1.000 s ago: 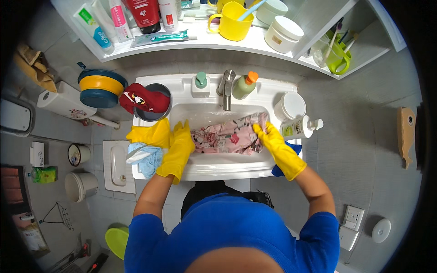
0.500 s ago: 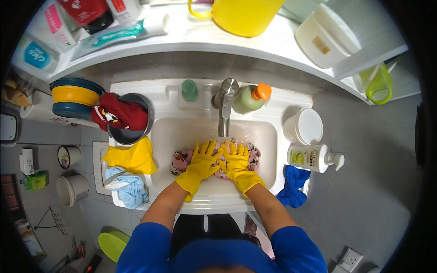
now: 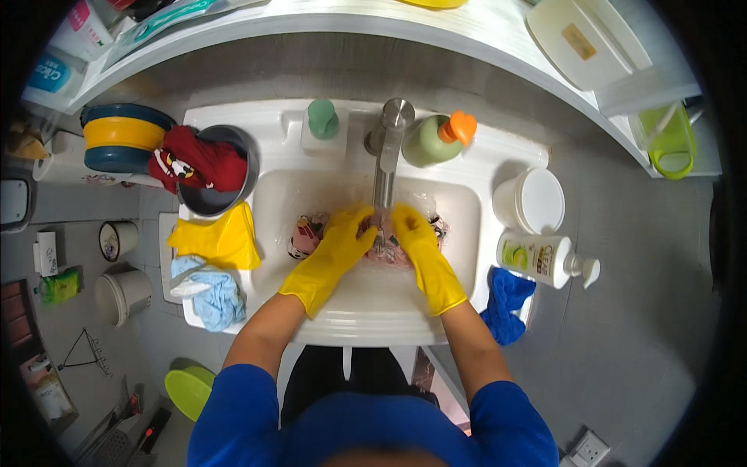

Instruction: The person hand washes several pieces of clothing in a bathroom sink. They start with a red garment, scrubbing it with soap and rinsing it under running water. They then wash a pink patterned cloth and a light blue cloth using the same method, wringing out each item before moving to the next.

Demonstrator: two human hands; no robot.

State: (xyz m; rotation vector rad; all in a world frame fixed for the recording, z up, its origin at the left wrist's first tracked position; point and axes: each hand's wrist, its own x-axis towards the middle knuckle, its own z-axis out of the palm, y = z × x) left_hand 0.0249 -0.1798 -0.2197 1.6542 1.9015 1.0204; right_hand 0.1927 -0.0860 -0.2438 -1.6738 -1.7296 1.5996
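A pink patterned cloth (image 3: 391,253) lies wet in the white sink basin (image 3: 272,202), under the metal faucet (image 3: 385,167). Water seems to be running from the spout onto it. Yellow rubber gloves cover both of my hands. My left hand (image 3: 347,233) is closed on the cloth just left of the spout, fingers curled inward and slightly blurred. On the spout's other side, my right hand (image 3: 414,233) is closed on the cloth too, its fingers bent down. Parts of the cloth's dark and red print show beside each glove.
On the left rim are a grey bowl (image 3: 241,175) with a dark red cloth (image 3: 204,159), a yellow cloth (image 3: 222,237) and a light blue cloth (image 3: 218,300). To the right stand a white tub (image 3: 537,201), a pump bottle (image 3: 537,257) and a blue cloth (image 3: 507,303). A shelf (image 3: 327,22) overhangs behind.
Both hands have moved from lying flat, fingers spread on the cloth, to curled grips nearer the faucet. Some cloth is bunched between them. The view has shifted slightly.
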